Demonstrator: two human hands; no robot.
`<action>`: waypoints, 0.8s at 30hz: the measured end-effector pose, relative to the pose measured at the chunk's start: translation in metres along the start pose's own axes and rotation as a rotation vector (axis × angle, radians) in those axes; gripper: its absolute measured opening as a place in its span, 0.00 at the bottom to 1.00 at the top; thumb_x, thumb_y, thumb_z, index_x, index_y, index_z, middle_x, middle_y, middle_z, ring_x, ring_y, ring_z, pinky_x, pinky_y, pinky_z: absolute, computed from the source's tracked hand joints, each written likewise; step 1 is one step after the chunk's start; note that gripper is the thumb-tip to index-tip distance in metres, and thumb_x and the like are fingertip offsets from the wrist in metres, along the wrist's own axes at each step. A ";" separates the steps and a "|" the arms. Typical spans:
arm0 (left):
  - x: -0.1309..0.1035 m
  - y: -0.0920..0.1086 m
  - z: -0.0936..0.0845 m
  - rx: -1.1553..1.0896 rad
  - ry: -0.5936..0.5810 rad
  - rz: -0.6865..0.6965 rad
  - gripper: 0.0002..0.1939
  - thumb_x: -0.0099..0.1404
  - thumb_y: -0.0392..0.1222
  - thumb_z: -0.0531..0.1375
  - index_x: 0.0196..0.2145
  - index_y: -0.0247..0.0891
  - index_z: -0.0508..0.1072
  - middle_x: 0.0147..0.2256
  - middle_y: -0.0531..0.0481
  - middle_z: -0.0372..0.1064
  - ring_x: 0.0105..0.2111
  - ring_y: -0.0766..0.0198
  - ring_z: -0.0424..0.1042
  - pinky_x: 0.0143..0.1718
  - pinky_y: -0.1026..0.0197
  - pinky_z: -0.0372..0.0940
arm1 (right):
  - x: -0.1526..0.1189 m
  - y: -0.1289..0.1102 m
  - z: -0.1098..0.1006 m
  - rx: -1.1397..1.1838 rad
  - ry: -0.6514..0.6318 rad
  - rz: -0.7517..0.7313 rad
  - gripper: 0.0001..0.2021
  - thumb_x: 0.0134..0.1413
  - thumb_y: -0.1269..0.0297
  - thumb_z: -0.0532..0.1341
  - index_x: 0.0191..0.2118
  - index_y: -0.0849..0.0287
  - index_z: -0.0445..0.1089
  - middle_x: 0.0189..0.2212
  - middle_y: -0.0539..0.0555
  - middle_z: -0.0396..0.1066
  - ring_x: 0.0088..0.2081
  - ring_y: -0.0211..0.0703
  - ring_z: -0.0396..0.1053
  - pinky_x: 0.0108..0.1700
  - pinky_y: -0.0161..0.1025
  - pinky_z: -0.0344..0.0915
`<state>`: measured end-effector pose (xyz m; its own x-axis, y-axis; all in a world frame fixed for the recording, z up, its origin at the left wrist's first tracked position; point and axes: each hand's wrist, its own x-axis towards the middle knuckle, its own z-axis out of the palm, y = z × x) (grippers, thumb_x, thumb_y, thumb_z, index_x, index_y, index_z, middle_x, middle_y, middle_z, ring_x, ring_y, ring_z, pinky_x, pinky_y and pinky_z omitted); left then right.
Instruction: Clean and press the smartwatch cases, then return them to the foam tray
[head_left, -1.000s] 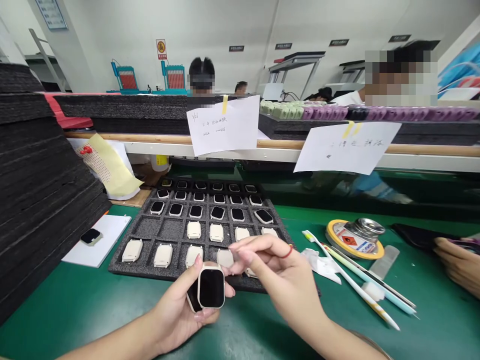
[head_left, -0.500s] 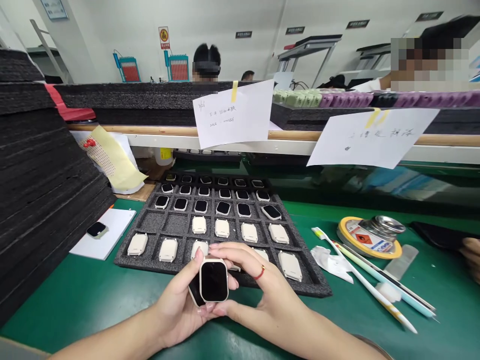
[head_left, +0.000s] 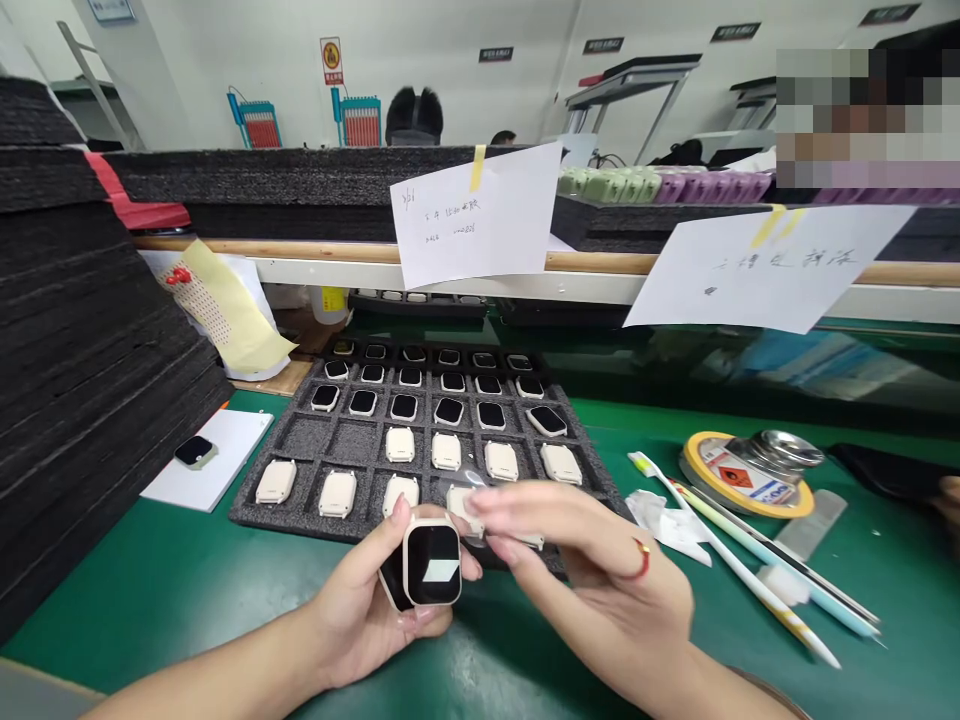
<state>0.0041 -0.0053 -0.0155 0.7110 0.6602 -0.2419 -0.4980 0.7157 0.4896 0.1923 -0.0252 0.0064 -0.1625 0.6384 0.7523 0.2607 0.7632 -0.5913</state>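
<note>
My left hand point(head_left: 356, 600) is closed around a cream-framed smartwatch body point(head_left: 433, 562), its black screen facing up with a bright reflection on it. A second dark-screened watch body point(head_left: 392, 575) sits partly hidden behind it in the same hand. Just to the right, my right hand point(head_left: 600, 565) pinches what looks like a thin clear film point(head_left: 471, 480), hard to make out against the tray. Beyond both hands lies a black foam tray point(head_left: 300, 525) of watch bodies; the far rows show dark screens, the near rows cream backs. Two of its left-hand pockets hold nothing.
At left, another watch body point(head_left: 196, 452) rests on a white pad point(head_left: 232, 455) beside stacked black foam trays point(head_left: 97, 400). On the right lie a toothbrush point(head_left: 735, 560), a crumpled tissue point(head_left: 667, 525), a yellow-rimmed round tin point(head_left: 697, 470) and a co-worker's hand point(head_left: 951, 495).
My right hand has moved right, off the front watch body, with the clear film at its fingertips. That screen now shows a bright reflection. My left hand stays nearly in place.
</note>
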 end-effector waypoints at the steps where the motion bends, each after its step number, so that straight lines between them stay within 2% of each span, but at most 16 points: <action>1: 0.000 0.000 0.000 -0.006 0.000 -0.004 0.20 0.62 0.56 0.67 0.35 0.32 0.79 0.27 0.47 0.73 0.16 0.76 0.61 0.18 0.73 0.52 | 0.001 -0.001 -0.003 -0.056 -0.017 -0.069 0.22 0.57 0.82 0.62 0.52 0.52 0.72 0.42 0.52 0.79 0.45 0.41 0.78 0.49 0.34 0.76; 3: 0.001 -0.001 -0.001 -0.030 0.010 -0.021 0.20 0.60 0.56 0.68 0.33 0.32 0.78 0.24 0.50 0.70 0.16 0.76 0.61 0.18 0.73 0.51 | 0.002 -0.003 -0.007 -0.112 -0.125 -0.144 0.19 0.58 0.81 0.63 0.52 0.53 0.73 0.42 0.52 0.80 0.44 0.41 0.79 0.49 0.33 0.76; 7: 0.001 0.000 0.001 -0.045 0.021 -0.044 0.22 0.59 0.57 0.68 0.35 0.32 0.79 0.24 0.52 0.67 0.16 0.77 0.59 0.17 0.74 0.50 | -0.003 -0.003 -0.009 -0.052 -0.310 -0.144 0.19 0.67 0.72 0.56 0.60 0.51 0.68 0.48 0.51 0.78 0.49 0.42 0.76 0.57 0.37 0.71; 11: 0.001 0.001 0.002 -0.049 0.027 -0.058 0.22 0.58 0.57 0.68 0.36 0.32 0.79 0.26 0.51 0.68 0.16 0.78 0.58 0.17 0.74 0.51 | -0.007 0.001 -0.004 -0.092 -0.360 -0.256 0.22 0.70 0.71 0.52 0.65 0.55 0.62 0.50 0.53 0.77 0.51 0.44 0.75 0.59 0.39 0.69; 14: 0.001 0.000 0.002 -0.045 0.054 -0.057 0.23 0.57 0.58 0.69 0.36 0.32 0.79 0.27 0.51 0.68 0.17 0.78 0.57 0.17 0.74 0.50 | -0.004 -0.001 -0.001 -0.124 -0.356 -0.297 0.20 0.70 0.72 0.51 0.64 0.58 0.64 0.47 0.55 0.79 0.49 0.43 0.76 0.58 0.39 0.69; 18: 0.001 -0.002 0.004 0.021 0.102 0.004 0.24 0.54 0.59 0.71 0.33 0.33 0.77 0.24 0.54 0.65 0.16 0.78 0.54 0.17 0.74 0.47 | 0.000 -0.007 0.003 -0.239 -0.314 -0.242 0.12 0.64 0.71 0.61 0.52 0.55 0.71 0.39 0.53 0.80 0.40 0.44 0.75 0.48 0.43 0.71; 20: 0.000 -0.004 0.005 0.108 0.122 0.056 0.23 0.54 0.60 0.70 0.31 0.34 0.76 0.22 0.56 0.63 0.16 0.78 0.52 0.16 0.73 0.47 | 0.000 -0.008 0.007 -0.298 -0.303 -0.196 0.19 0.58 0.67 0.67 0.55 0.57 0.68 0.37 0.54 0.78 0.36 0.46 0.72 0.42 0.45 0.70; 22: 0.000 -0.006 0.005 0.198 0.139 0.093 0.23 0.56 0.60 0.69 0.30 0.35 0.75 0.22 0.56 0.62 0.17 0.76 0.53 0.17 0.72 0.47 | -0.002 -0.009 0.010 -0.291 -0.296 -0.080 0.29 0.56 0.60 0.70 0.61 0.59 0.63 0.36 0.55 0.75 0.34 0.46 0.69 0.37 0.44 0.69; 24: 0.000 -0.007 0.005 0.271 0.156 0.121 0.23 0.55 0.60 0.69 0.30 0.35 0.74 0.25 0.54 0.64 0.20 0.74 0.57 0.18 0.72 0.48 | -0.004 -0.007 0.014 -0.226 -0.293 0.048 0.29 0.55 0.58 0.70 0.60 0.57 0.63 0.34 0.53 0.71 0.33 0.45 0.68 0.34 0.41 0.69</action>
<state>0.0099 -0.0121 -0.0147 0.5595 0.7787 -0.2837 -0.4095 0.5573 0.7223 0.1781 -0.0319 0.0039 -0.4016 0.6994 0.5913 0.4729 0.7113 -0.5201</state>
